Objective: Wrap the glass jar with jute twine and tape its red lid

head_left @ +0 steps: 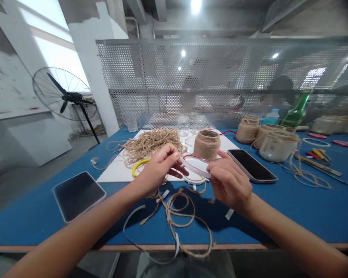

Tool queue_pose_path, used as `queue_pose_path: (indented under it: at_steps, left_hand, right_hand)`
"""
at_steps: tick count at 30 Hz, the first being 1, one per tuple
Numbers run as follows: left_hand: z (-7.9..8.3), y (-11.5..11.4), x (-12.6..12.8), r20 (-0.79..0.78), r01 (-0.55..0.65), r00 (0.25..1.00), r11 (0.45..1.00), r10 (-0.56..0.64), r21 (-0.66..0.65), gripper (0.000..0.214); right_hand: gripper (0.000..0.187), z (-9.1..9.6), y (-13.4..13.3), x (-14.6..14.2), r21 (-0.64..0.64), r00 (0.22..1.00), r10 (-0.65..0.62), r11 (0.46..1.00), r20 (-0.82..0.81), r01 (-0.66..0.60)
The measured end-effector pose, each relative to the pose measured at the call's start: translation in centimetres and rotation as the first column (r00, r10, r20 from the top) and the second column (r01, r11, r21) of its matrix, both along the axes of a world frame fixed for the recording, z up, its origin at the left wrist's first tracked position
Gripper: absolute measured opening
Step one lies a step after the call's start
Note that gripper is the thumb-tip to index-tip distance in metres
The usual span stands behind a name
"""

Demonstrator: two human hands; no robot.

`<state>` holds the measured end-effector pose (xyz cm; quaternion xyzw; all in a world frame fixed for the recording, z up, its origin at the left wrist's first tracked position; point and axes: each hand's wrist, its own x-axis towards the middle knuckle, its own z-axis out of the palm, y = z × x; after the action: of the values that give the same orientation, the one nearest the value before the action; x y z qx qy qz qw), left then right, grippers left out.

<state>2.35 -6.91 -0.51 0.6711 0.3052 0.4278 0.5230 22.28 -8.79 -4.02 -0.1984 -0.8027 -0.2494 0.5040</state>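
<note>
Both my hands hold a white oval band with a red line along its rim, up in front of me over the blue table. My left hand pinches its left end, and my right hand grips its right side. Just beyond my left hand lie a yellow ring and a tangled pile of jute twine on a white board. A twine-wrapped jar stands past the band. A black phone lies next to my right hand.
Loose twine and white strips lie near the table's front edge. A dark tablet lies left. Jars, a green bottle and tools stand right. A perforated metal screen backs the table, with people beyond it.
</note>
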Motion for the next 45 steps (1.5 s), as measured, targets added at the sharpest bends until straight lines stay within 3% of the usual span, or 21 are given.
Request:
queue_pose_path:
  at_steps: [10,19,23,27,31,33,36,39,42,45]
  left_hand:
    - [0.1,-0.1,-0.2,0.013,0.142,0.99,0.988,-0.142,-0.053,0.022]
    - [-0.5,0.0,0.0,0.158,0.263,0.959,0.948,-0.237,-0.178,0.019]
    - [-1.1,0.5,0.2,0.178,0.242,0.963,0.945,-0.205,-0.22,0.019]
    - [-1.2,1.0,0.0,0.161,0.149,0.98,0.969,-0.118,-0.196,0.021]
    - [-1.0,0.9,-0.2,0.158,0.255,0.962,0.939,-0.222,-0.231,0.037]
    - [-0.8,0.6,-0.2,0.157,0.273,0.957,0.942,-0.244,-0.197,0.037]
    - [-0.3,0.4,-0.3,0.123,0.172,0.98,0.978,-0.158,-0.115,0.027]
    - [0.1,0.5,-0.6,-0.019,0.125,0.992,0.992,-0.125,0.017,0.025]
    - [0.1,0.5,-0.8,-0.227,0.142,0.97,0.967,-0.093,0.213,0.025]
    - [-0.2,0.4,-0.7,-0.339,0.129,0.941,0.932,-0.007,0.339,0.027]
  right_hand:
    - [0.012,0.6,-0.3,0.1,0.165,0.998,0.005,0.986,0.056,-0.014]
    - [0.009,0.9,-0.8,0.2,0.23,0.993,0.03,0.972,0.114,-0.056]
    - [0.016,1.7,-1.4,0.1,0.273,0.971,0.016,0.958,0.239,-0.083]
    - [0.016,2.0,-1.0,0.4,0.317,0.984,-0.012,0.947,0.175,-0.045]
    - [0.018,1.8,-0.5,0.6,0.384,0.979,-0.082,0.923,0.186,0.004]
    - [0.014,1.6,-0.3,0.5,0.391,0.967,-0.135,0.919,0.217,0.041]
    - [0.009,1.0,-0.2,0.1,0.367,0.929,-0.241,0.921,0.281,0.128]
    - [0.009,0.3,0.0,-0.4,0.317,0.872,-0.344,0.919,0.348,0.236]
    - [0.012,-0.2,0.3,-0.5,0.269,0.825,-0.403,0.91,0.396,0.315]
    - [0.017,-0.6,0.5,-0.5,0.237,0.808,-0.411,0.911,0.423,0.339]
